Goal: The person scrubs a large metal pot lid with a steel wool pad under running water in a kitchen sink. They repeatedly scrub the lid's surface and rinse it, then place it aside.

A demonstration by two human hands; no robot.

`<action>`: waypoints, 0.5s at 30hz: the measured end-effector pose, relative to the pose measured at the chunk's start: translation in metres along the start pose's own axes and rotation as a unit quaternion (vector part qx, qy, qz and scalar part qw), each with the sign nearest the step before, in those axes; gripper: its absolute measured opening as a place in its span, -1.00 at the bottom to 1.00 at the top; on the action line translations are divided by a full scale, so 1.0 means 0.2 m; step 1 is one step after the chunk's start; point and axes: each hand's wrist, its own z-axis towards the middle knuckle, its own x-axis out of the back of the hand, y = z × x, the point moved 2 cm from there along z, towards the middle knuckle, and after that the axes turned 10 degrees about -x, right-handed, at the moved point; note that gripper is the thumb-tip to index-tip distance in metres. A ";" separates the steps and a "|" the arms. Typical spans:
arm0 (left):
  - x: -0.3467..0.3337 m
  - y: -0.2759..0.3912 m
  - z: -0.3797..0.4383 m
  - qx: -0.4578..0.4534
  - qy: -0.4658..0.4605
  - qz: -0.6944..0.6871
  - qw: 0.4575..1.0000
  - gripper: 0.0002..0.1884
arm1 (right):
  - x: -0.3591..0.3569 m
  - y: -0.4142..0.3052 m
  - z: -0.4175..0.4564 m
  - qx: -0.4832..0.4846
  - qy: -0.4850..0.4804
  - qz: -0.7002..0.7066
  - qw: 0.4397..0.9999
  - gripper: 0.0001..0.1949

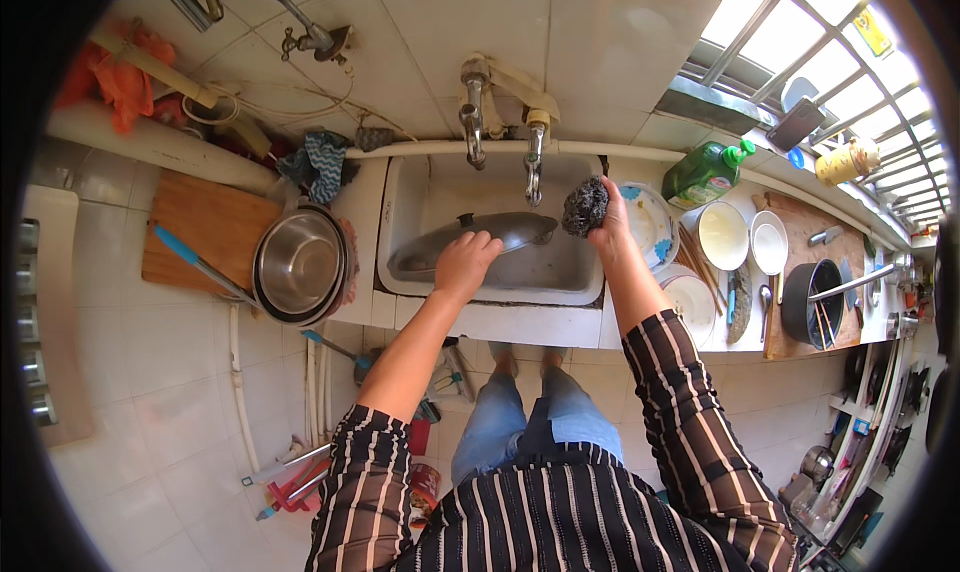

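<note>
My left hand (466, 263) grips the near rim of a metal pan lid (517, 231), which leans tilted inside the white ceramic sink (495, 293), its dark knob facing the wall. In my right hand (613, 216) is a dark steel-wool scourer (586, 207), held above the sink's right rim, clear of the lid. Two metal taps stand over the sink; the right tap (534, 159) is close to the scourer, and the left tap (472, 118) is farther left. Whether water runs cannot be told.
Right of the sink stand plates (643, 219), bowls (722, 236), a green detergent bottle (705, 174), chopsticks and a black pot (814, 302). Nested metal basins (300, 261) and a wooden board (202, 234) are on the left. A window with bars (795, 54) is at the upper right.
</note>
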 end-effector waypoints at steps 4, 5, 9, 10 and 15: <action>-0.11 0.12 -0.14 -0.083 0.010 -0.004 0.996 -0.92 | 0.09 0.09 0.00 0.070 0.048 -0.090 0.992 -0.68; -0.12 0.16 -0.20 -0.098 0.015 -0.016 0.995 -0.92 | 0.10 0.14 -0.01 0.111 0.077 -0.201 0.970 -0.62; -0.17 0.29 -0.40 -0.112 0.033 -0.051 0.992 -0.90 | 0.08 0.42 -0.12 0.250 0.147 -0.623 0.726 -0.42; -0.18 0.30 -0.43 -0.110 0.025 -0.056 0.992 -0.90 | 0.08 0.46 -0.12 0.275 0.119 -0.648 0.700 -0.45; -0.23 0.31 -0.62 -0.071 -0.031 -0.057 0.995 -0.89 | 0.04 0.72 -0.21 0.265 0.090 -0.793 0.542 -0.59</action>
